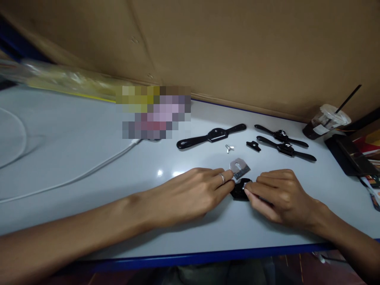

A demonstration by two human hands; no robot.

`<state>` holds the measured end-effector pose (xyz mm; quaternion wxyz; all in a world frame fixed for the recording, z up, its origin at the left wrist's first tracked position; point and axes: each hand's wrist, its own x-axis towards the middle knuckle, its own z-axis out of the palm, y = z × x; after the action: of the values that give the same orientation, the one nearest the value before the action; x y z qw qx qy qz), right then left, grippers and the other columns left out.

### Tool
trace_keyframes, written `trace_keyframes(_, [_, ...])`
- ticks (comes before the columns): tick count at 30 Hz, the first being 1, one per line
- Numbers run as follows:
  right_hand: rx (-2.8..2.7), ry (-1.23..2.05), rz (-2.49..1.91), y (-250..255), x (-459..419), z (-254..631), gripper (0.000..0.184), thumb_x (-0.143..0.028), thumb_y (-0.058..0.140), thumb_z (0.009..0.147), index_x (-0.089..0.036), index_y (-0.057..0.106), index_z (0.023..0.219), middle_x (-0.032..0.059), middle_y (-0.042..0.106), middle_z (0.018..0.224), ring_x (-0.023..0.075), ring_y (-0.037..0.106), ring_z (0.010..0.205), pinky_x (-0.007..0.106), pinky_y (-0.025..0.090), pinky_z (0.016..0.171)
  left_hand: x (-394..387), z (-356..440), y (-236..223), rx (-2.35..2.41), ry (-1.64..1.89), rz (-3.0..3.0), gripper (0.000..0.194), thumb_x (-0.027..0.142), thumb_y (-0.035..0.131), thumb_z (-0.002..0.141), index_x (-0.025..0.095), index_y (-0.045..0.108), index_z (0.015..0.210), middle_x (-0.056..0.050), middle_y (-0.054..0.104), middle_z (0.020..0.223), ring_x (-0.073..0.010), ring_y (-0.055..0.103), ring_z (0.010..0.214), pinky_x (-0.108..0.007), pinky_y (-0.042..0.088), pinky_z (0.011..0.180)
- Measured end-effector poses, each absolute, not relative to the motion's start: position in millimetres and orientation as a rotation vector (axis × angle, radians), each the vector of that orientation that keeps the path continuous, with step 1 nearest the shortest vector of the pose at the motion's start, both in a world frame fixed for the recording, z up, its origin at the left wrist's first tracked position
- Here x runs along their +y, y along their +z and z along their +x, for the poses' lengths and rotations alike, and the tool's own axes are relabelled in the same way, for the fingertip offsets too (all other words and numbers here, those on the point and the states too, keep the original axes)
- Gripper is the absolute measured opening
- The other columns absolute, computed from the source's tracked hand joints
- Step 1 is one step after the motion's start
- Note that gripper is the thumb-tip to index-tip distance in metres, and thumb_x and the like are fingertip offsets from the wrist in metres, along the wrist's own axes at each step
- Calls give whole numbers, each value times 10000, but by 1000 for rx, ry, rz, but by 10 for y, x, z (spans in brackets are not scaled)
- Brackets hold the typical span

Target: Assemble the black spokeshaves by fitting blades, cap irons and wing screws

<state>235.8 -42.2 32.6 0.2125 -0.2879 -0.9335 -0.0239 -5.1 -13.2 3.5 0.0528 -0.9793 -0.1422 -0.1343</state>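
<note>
My left hand (194, 194) and my right hand (277, 196) meet at a small black metal part (239, 190) lying on the pale table (89, 158); fingers of both hands pinch it from either side. Just beyond it lies a flat silver blade (240, 168) with a keyhole slot. Further back are a silver wing nut (228, 148), a small black clamp piece (253, 146), and a black spokeshave body (211, 136) with two handles.
Two more assembled black spokeshaves (282, 136) (286, 149) lie at the back right. An iced drink cup with a straw (326, 120) and a black case (348, 154) stand at the right. A white cable (74, 178) crosses the left side. Cardboard lines the back.
</note>
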Motion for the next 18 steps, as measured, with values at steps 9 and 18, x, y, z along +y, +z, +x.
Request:
trace_keyframes(9, [-2615,156,-1089,454,-328,2497,240,-161,513,942,-155,750,899,24,643,707,142,551,609,280,380,579,-143,-61,42,-582,-359,-3079,512,-17,401,888,87,419,1388,-77,680,984,-188,666,773,-303,553,652])
trace_keyframes(18, [-2889,452,-1209,573,-356,2563,250,-159,642,883,-181,701,1125,52,692,957,191,644,807,326,467,729,-131,-87,11,-597,-377,-3075,632,-33,377,869,99,323,1485,-100,678,1072,-183,686,801,-293,572,674])
